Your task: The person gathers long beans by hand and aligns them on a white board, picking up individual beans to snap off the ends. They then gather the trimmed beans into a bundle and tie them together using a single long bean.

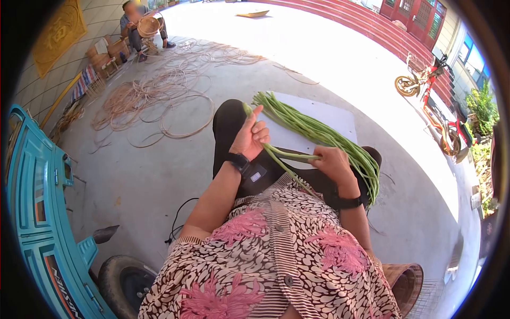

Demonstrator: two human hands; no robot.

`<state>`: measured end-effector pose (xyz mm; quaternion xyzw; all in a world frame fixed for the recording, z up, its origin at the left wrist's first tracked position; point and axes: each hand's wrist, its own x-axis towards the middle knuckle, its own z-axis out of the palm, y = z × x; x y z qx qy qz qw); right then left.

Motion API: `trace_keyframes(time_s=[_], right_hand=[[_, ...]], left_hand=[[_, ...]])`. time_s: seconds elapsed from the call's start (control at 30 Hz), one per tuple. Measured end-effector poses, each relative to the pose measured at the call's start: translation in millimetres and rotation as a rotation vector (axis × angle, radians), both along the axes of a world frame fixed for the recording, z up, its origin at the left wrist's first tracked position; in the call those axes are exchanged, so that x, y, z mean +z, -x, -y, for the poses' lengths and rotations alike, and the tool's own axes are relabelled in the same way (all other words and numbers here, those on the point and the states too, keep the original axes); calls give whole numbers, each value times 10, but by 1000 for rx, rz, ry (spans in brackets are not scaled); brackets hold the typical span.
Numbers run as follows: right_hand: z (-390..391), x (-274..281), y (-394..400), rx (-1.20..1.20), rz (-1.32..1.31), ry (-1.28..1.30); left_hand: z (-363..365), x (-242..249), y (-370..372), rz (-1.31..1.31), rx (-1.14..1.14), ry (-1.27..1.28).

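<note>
Long, slender green beans [293,154] span two bare hands over a dark-trousered lap [227,119].
Their ends poke above the left hand's [252,136] closed fingers; below, one strand slants down rightward across the lap, another runs sideways into the right hand's [332,164] pinched fingers.

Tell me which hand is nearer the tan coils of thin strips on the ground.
Left. In view, the left hand is right of the coils; the right hand is farther right.
</note>
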<state>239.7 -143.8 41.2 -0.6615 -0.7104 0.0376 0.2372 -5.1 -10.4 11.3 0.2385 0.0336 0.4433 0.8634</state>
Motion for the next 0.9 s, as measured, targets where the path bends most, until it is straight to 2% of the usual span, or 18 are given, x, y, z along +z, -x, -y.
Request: trace_keyframes(time_s=[0.03, 0.13, 0.23, 0.3, 0.43, 0.53, 0.57, 0.67, 0.73, 0.8, 0.9], right_hand=[[-5, 27, -68, -83, 20, -27], [82, 197, -207, -176, 83, -442], [335, 512, -191, -341, -164, -333], [524, 670, -261, -341, -257, -420], [1178, 1306, -302, -451, -182, -175], [1492, 1446, -333, -559, -32, 88], [1488, 1425, -376, -638, -97, 148], [1154, 1159, -333, -530, 309, -355], [795, 1042, -182, -357, 50, -136], [360, 798, -32, -175, 61, -80], [-253, 281, 128, -60, 114, -214]], left_hand=[[-38, -35, 19, 22, 31, 22], [-129, -103, 75, 143, 59, 124], [-130, -141, 52, 83, 37, 126], [-148, -144, 38, 43, 31, 128], [-142, -137, 35, -45, 36, 135], [-120, -119, -20, -123, 69, 118], [-118, -114, -39, -150, 87, 110], [-172, -152, -37, -258, 6, 44], [-197, -208, -44, -226, -5, 44], [-179, -184, -47, -234, 20, 54], [-101, -136, -65, -318, 84, 79]])
